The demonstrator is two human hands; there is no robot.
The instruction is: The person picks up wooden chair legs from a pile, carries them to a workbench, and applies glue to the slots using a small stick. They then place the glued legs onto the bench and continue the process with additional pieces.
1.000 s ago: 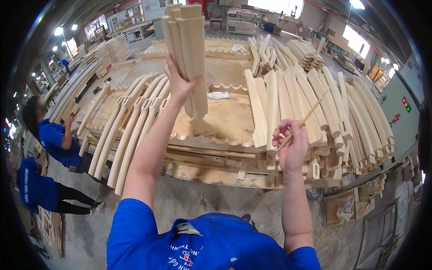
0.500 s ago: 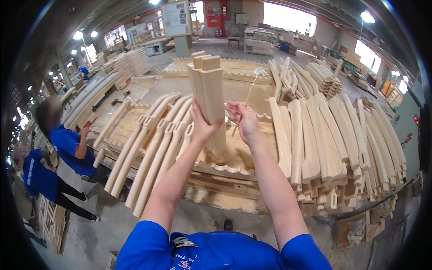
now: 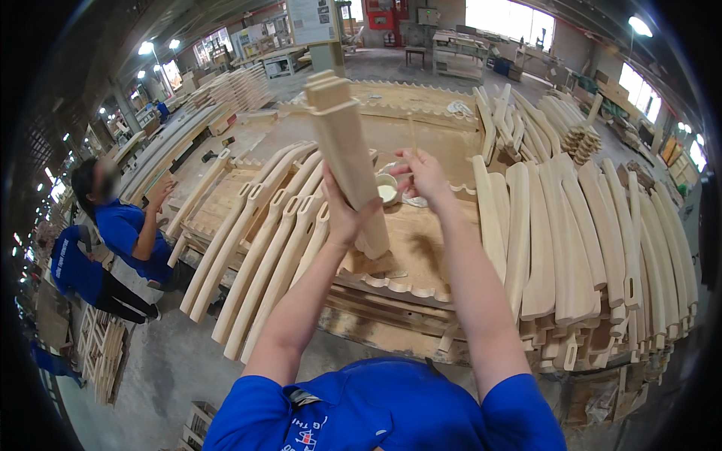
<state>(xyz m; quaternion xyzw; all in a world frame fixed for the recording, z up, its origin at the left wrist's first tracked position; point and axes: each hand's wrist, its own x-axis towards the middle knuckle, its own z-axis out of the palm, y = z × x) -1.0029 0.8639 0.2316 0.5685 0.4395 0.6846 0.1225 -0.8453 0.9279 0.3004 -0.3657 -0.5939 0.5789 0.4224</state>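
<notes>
My left hand [image 3: 349,214] is wrapped round a bundle of pale tenoned wooden pieces [image 3: 340,135], which stands tilted over the bench, its stepped tenon ends uppermost. To the right, my right hand [image 3: 425,179] pinches a thin wooden stick [image 3: 412,131] that points upward; its lower end is hidden behind my fingers. Between the two hands, a small cup [image 3: 386,191] holds a pale, creamy substance. Below the bundle lies the wooden bench top [image 3: 421,259] with a scalloped strip [image 3: 398,286] along its near edge.
Curved, slotted wooden legs [image 3: 248,218] lie side by side on the left. Many shaped wooden parts [image 3: 553,233] are stacked on the right. A person in a blue shirt [image 3: 128,229] stands at the left, with another person [image 3: 75,263] nearer. A crumpled white cloth [image 3: 459,110] lies farther back.
The bundle's top has tilted left. The stick in my right hand has swung from slanting to nearly upright. The cup now shows more. The person at left has raised a hand.
</notes>
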